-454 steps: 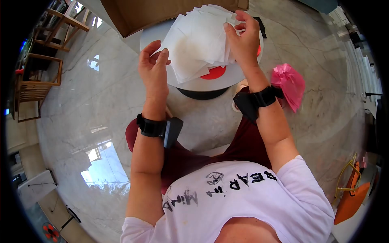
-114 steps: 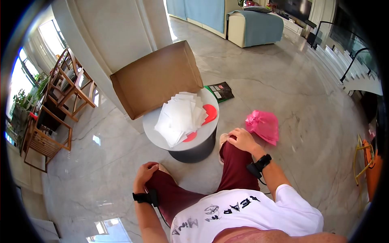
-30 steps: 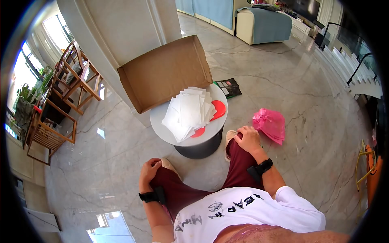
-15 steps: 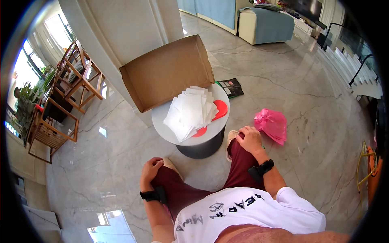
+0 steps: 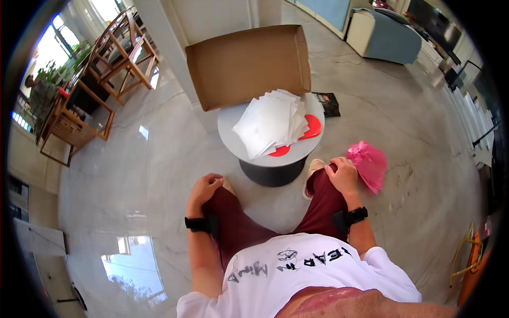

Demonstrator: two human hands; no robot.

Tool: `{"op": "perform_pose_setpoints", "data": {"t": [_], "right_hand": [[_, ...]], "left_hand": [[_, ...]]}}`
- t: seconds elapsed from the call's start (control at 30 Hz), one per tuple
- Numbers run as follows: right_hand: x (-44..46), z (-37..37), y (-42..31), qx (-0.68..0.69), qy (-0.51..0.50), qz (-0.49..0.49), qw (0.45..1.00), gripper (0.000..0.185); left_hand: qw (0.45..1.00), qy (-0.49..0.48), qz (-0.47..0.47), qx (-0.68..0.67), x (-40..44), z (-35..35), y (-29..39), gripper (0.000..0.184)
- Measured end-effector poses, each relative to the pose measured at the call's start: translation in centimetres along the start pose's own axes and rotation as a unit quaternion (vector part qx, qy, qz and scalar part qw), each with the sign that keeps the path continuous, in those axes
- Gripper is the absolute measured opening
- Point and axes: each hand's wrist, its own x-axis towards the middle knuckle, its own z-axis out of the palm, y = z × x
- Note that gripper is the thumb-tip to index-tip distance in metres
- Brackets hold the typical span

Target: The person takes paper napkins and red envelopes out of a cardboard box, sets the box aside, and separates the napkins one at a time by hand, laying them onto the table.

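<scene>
My left hand (image 5: 205, 189) rests on my left knee, its fingers draped loosely over the dark red trousers (image 5: 236, 225). On the other knee lies my right hand (image 5: 343, 175), fingers apart and holding nothing. Ahead of both stands a small round table (image 5: 229, 132) with a grey top and dark base. A messy stack of white paper sheets (image 5: 268, 124) is spread over it, partly covering red pieces (image 5: 313, 127). Behind the stack an open brown cardboard box (image 5: 249, 66) leans tilted, its inside facing me.
A pink plastic bag (image 5: 371, 167) sits on the marble floor beside my right hand. A dark packet (image 5: 327, 104) lies behind the table. Wooden chairs (image 5: 119, 61) stand at the left, a sofa (image 5: 384, 40) at the back right, and a pillar (image 5: 169, 42) behind the box.
The camera view has shifted, so the table, papers and box appear higher and further right. Both hands stay on the knees.
</scene>
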Motion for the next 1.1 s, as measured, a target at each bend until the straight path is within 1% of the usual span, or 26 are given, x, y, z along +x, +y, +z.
{"op": "perform_pose_setpoints", "data": {"t": [0.07, 0.17, 0.2, 0.3, 0.33, 0.43, 0.53, 0.63, 0.73, 0.87, 1.1], "right_hand": [[0.0, -0.1, -0.1, 0.001, 0.001, -0.008, 1.000, 0.022], [0.1, -0.1, 0.1, 0.002, -0.004, -0.019, 1.000, 0.022], [0.0, -0.2, 0.1, 0.005, -0.005, -0.019, 1.000, 0.022], [0.1, 0.0, 0.1, 0.014, -0.006, -0.024, 1.000, 0.022], [0.1, 0.1, 0.2, 0.015, -0.008, -0.025, 1.000, 0.022], [0.2, 0.1, 0.2, 0.012, -0.013, -0.021, 1.000, 0.021], [0.3, 0.2, 0.2, 0.015, -0.018, -0.019, 1.000, 0.021], [0.0, 0.3, 0.2, 0.012, -0.023, -0.016, 1.000, 0.022], [0.2, 0.3, 0.4, 0.008, -0.022, -0.018, 1.000, 0.022], [0.2, 0.3, 0.4, 0.006, -0.024, -0.020, 0.999, 0.022], [0.3, 0.6, 0.6, 0.004, -0.030, -0.018, 0.999, 0.022]], "left_hand": [[1.000, -0.003, -0.006, -0.015, 0.2, 0.1, -0.3, 0.033], [0.999, 0.002, 0.008, -0.032, 0.5, 0.3, -1.1, 0.033], [1.000, 0.001, -0.001, -0.027, 0.2, 0.2, -0.3, 0.033], [1.000, 0.005, 0.008, -0.002, 0.1, 0.0, -0.1, 0.034], [1.000, -0.011, -0.012, 0.018, 0.0, -0.3, 0.4, 0.031], [0.999, -0.013, 0.003, 0.033, -0.3, -0.6, 1.3, 0.031], [1.000, -0.010, -0.009, 0.028, -0.4, -0.6, 1.2, 0.031], [1.000, -0.009, 0.004, 0.008, 0.0, -0.3, 0.4, 0.033], [1.000, -0.006, -0.010, -0.001, 0.0, -0.3, 0.5, 0.033], [1.000, -0.007, -0.005, -0.006, 0.3, -0.2, -0.4, 0.033], [1.000, -0.012, -0.006, -0.004, -0.4, -0.9, 1.1, 0.034]]}}
